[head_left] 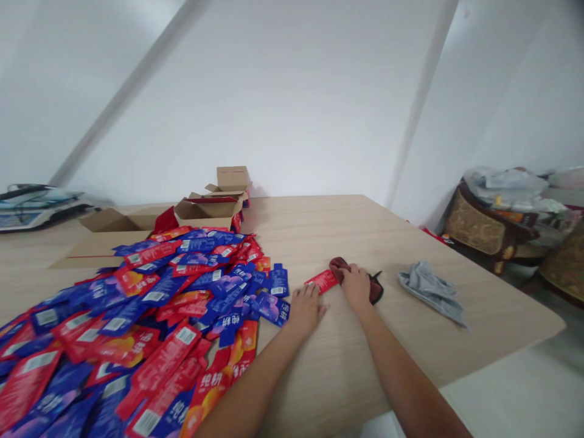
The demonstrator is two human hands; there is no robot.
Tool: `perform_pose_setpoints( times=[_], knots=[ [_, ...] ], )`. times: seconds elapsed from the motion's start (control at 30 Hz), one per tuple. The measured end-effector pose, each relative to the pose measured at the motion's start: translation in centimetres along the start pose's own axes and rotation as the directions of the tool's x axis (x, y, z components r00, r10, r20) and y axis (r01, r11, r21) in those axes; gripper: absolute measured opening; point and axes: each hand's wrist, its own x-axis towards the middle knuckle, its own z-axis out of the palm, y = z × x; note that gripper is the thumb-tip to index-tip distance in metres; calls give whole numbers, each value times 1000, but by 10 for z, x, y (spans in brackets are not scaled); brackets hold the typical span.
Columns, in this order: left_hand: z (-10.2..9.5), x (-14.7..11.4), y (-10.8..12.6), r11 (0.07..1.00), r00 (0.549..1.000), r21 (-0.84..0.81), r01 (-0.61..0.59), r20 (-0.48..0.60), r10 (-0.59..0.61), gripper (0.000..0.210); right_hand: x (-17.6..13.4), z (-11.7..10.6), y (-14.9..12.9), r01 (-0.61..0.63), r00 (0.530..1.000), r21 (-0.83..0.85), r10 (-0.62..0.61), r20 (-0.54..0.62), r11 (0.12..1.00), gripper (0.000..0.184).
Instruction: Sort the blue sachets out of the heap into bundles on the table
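Flat on the table lies a red pouch (323,280), away from the big heap. Its left end is under the fingertips of my left hand (305,309), which hold it down with the thumb out to the side. My right hand (356,287) is closed on a bunched brown cloth (339,266) with a dark edge. That cloth touches or partly covers the pouch's right end. Just left of my left hand are two blue pouches, one (271,308) lying flat with its printed front up and another (278,281) showing a barcode.
A large heap of red and blue pouches (155,298) covers the table's left side. Behind it stand open cardboard boxes (205,210). A grey cloth (431,289) lies at the right. Beyond the table's right edge, a patterned chair (477,219) carries plastic bags.
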Motion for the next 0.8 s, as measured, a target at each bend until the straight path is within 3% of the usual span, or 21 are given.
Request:
perform_pose_setpoints(
  times=[0.1,0.2,0.27,0.3,0.37,0.43,0.47,0.57,0.7,0.73,0.8],
  knots=[
    [-3,9,-1,998,996,22,54,-67,-53,58,-3,6,4,-21,998,62,24,-55,998,34],
    [-8,24,0,1000,998,17,17,-67,-16,38,-4,8,10,-33,994,192,53,-99,981,37],
    [-10,34,-2,991,995,-126,44,-80,-54,28,-2,9,16,-33,985,311,83,-151,950,39],
    [-9,38,-4,956,987,-275,106,-85,-134,25,-1,8,20,-32,978,370,106,-182,928,40],
    [-5,45,-9,750,939,-604,271,-7,-345,22,1,7,23,-18,959,472,149,-241,882,40],
    [2,48,-14,500,878,-776,384,140,-457,23,0,3,19,31,950,538,142,-277,842,40],
    [6,49,-16,427,864,-805,412,196,-464,24,-1,1,14,69,955,560,108,-276,826,40],
    [15,49,-22,359,865,-829,428,261,-429,28,-11,-3,-11,214,974,590,-122,-191,778,40],
    [16,47,-29,279,893,-893,353,234,-384,22,-25,-3,-43,402,890,512,-456,-24,759,43],
    [16,47,-30,262,899,-905,334,222,-378,22,-25,-2,-47,424,875,464,-483,11,778,44],
    [17,47,-31,237,898,-910,341,241,-368,23,-22,1,-47,403,890,332,-450,74,853,43]
  ],
)
